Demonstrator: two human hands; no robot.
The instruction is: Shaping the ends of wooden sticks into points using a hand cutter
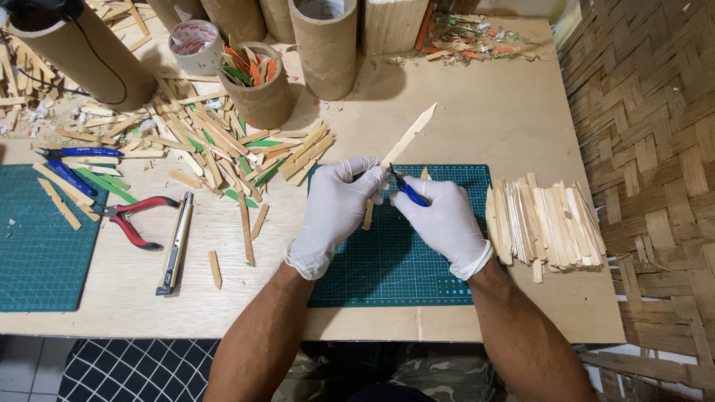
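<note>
Both my hands wear white gloves and meet over a green cutting mat (pixel 395 268). My left hand (pixel 335 208) grips a long pale wooden stick (pixel 410 134) that slants up to the right and ends in a pointed tip. My right hand (pixel 443 219) holds small blue-handled cutters (pixel 408 192), their jaws at the stick close to my left fingers. A short wooden piece (pixel 368 214) lies on the mat below my left hand.
A stack of cut wooden sticks (pixel 547 223) lies right of the mat. Loose sticks (pixel 216 141) are scattered at left, with red-handled pliers (pixel 134 219), a utility knife (pixel 176 246), blue-handled cutters (pixel 74 152), a second green mat (pixel 30 253), a tape roll (pixel 195 45) and cardboard tubes (pixel 324 45).
</note>
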